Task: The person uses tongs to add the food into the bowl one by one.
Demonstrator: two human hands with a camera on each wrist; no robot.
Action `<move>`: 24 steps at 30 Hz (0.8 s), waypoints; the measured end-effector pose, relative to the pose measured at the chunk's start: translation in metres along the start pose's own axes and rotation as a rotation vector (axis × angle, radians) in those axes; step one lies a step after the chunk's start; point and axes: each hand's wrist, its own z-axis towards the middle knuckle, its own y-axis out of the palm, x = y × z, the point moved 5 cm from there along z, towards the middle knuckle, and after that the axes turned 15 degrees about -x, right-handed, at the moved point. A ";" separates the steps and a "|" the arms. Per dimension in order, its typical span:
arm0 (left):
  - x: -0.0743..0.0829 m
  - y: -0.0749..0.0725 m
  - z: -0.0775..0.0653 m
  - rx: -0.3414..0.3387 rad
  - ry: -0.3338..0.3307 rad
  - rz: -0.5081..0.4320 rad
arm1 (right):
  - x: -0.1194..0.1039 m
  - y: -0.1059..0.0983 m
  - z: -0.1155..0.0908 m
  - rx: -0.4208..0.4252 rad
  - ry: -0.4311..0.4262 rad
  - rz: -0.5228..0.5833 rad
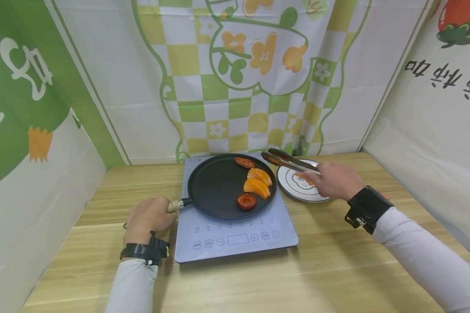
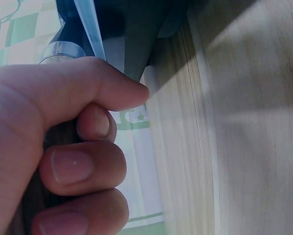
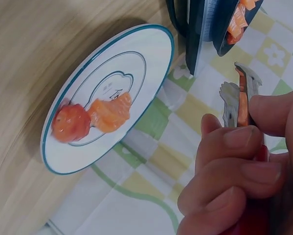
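Note:
My left hand (image 1: 146, 217) grips the handle (image 1: 173, 206) of a flat black frying pan (image 1: 215, 187). Along the pan's right side lie a reddish-brown ridged piece (image 1: 244, 162), two orange slices that look like salmon (image 1: 256, 188), and a round red piece (image 1: 246, 201). My right hand (image 1: 334, 179) holds metal tongs (image 1: 283, 158), their tips above the gap between pan and plate. Nothing shows between the tongs' tips (image 3: 242, 93) in the right wrist view. Under the right hand, a white plate (image 3: 156, 44) carries an orange slice (image 3: 109, 113) and a shiny red round piece (image 3: 71, 123).
The pan sits on a light grey induction cooktop (image 1: 235, 250) with touch buttons along its front. A wooden table (image 1: 337, 269) bears everything. Behind it hangs a green-and-yellow checked curtain (image 1: 227, 113), and printed cloth walls stand at both sides.

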 end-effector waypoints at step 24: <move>0.000 0.000 0.001 -0.009 0.012 0.015 | 0.040 0.009 -0.020 0.011 0.047 0.019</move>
